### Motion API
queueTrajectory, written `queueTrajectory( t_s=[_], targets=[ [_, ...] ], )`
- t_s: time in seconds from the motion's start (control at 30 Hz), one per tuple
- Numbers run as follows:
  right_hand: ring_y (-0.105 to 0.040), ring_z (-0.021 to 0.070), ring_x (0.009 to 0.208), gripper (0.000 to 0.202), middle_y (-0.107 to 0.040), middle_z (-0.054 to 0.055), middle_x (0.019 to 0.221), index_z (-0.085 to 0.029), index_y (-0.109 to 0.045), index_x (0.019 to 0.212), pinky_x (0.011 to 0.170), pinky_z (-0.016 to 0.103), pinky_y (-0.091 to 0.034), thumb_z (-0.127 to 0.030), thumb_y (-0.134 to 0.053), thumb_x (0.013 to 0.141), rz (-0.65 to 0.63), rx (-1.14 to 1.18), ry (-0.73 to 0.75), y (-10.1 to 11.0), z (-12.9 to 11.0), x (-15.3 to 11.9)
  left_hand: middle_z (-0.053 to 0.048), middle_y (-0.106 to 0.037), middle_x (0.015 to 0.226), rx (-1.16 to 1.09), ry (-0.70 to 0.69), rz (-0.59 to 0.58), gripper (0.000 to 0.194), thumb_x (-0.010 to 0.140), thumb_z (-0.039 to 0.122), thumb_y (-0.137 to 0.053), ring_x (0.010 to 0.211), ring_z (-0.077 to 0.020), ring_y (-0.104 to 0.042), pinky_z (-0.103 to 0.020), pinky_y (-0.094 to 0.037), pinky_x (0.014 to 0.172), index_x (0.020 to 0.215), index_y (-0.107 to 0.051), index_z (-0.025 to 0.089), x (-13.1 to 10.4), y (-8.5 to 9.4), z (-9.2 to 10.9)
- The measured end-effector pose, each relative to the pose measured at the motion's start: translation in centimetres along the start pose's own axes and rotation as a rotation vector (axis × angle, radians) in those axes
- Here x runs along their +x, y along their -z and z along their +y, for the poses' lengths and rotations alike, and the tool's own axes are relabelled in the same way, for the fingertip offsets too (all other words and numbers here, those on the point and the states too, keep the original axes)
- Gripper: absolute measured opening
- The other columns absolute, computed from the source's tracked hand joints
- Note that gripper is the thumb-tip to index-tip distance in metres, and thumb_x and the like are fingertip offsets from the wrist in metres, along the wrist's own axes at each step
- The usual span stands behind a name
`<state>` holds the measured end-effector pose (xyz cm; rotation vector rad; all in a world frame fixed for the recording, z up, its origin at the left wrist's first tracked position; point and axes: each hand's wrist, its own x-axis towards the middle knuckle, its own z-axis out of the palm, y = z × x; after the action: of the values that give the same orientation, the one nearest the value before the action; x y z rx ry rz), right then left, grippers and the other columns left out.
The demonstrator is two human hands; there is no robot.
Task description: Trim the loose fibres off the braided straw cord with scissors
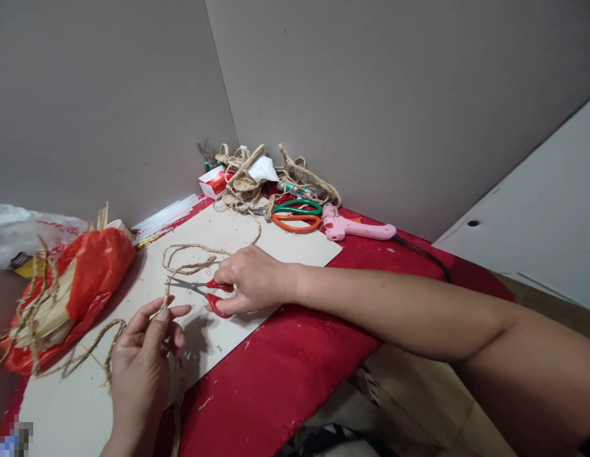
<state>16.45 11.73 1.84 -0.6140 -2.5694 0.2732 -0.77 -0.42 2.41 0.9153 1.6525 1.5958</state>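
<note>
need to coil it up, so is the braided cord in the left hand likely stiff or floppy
The braided cord probably bends easily, since it trails in a loose line below the left hand. It is likely light, being so thin. Its rough-looking plaits suggest it would grip rather than slip.

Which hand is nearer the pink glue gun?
Right. The right hand, holding red-handled scissors, is below-left of the glue gun; the left hand, pinching braided cord, is farther left and lower.
</note>
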Motion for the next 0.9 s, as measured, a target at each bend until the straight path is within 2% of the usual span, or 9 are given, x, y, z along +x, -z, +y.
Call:
queueTrajectory(
  t_s=[0.13,0.37,0.67,0.8,0.9],
  targets=[
    [-0.058,0.0157,0.064,0.042,-0.069,0.006,0.073,-0.016,-0.067,0.075,0.055,0.028,-0.025,-0.054,-0.050,0.077,-0.033,-0.131,0.022,-0.04,-0.46,-0.13,-0.001,-0.070,0.077,0.085,-0.041,0.022,0.025,0.076,0.034,-0.070,0.047,-0.0076,-0.045,-0.020,-0.036,0.042,0.097,-0.067,0.022,-0.11,0.12,-0.02],
    [-0.062,0.0199,0.070,0.045,-0.070,0.009,0.081,-0.015,-0.068,0.082,0.060,0.030,-0.031,-0.054,-0.048,0.081,-0.064,-0.267,0.038,-0.14,-0.68,-0.04,-0.001,-0.070,0.077,0.125,-0.045,0.036,0.029,0.075,0.036,-0.071,0.047,-0.0082,-0.047,-0.022,-0.039,0.045,0.100,-0.068,0.022,-0.45,0.04,-0.12],
    [-0.061,0.0157,0.069,0.034,-0.072,0.006,0.080,-0.017,-0.069,0.078,0.055,0.029,-0.021,-0.042,-0.047,0.087,-0.098,-0.206,-0.045,0.21,-0.24,0.16,-0.003,-0.071,0.075,0.092,-0.055,0.065,0.031,0.072,0.033,-0.072,0.045,-0.0088,-0.047,-0.021,-0.036,0.038,0.100,-0.070,0.019,-0.28,-0.23,0.05],
    [-0.058,0.0154,0.066,0.040,-0.071,0.006,0.078,-0.017,-0.069,0.077,0.056,0.029,-0.022,-0.051,-0.047,0.082,-0.036,-0.150,-0.036,0.14,-0.32,0.00,-0.004,-0.071,0.076,0.139,-0.066,0.078,0.032,0.072,0.035,-0.071,0.044,-0.0088,-0.047,-0.022,-0.037,0.038,0.100,-0.070,0.018,-0.29,-0.33,0.14],
    [-0.058,0.0171,0.066,0.046,-0.070,0.009,0.077,-0.015,-0.069,0.081,0.064,0.031,-0.029,-0.056,-0.047,0.079,-0.026,-0.189,0.031,-0.26,-0.47,-0.12,-0.004,-0.072,0.077,0.161,-0.055,0.069,0.034,0.072,0.036,-0.071,0.044,-0.0088,-0.048,-0.022,-0.038,0.039,0.102,-0.069,0.019,-0.32,-0.33,0.12]
  ],
)
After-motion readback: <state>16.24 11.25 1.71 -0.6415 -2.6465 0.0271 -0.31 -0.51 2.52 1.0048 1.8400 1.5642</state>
